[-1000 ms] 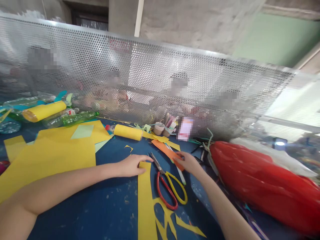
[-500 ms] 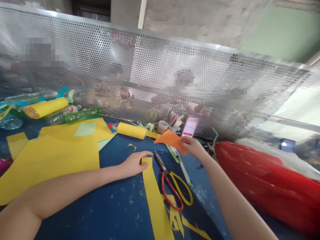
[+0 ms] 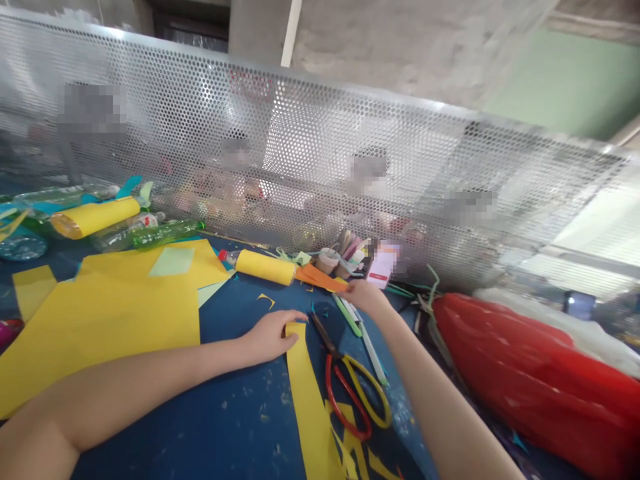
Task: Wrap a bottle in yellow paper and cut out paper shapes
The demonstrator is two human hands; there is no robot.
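My left hand [image 3: 270,332] lies flat with its fingers resting on the top end of a long yellow paper strip [image 3: 307,400] on the blue table [image 3: 225,427]. My right hand [image 3: 363,293] pinches an orange piece of paper [image 3: 317,277], held low and nearly edge-on over the table beside a yellow paper roll [image 3: 265,267]. Scissors [image 3: 350,387] with a red and a yellow handle lie between my two arms, just right of the strip.
Large yellow sheets [image 3: 105,313] cover the left of the table. Another yellow roll [image 3: 93,217] and plastic bottles [image 3: 150,233] lie at the back left. A red plastic bag [image 3: 530,380] fills the right. A perforated metal screen [image 3: 320,160] closes the back, with people behind it.
My right hand picked the orange paper up off the table, lifted it, then carried it back and left toward the yellow roll, turning it flatter. My left hand stayed on the strip.
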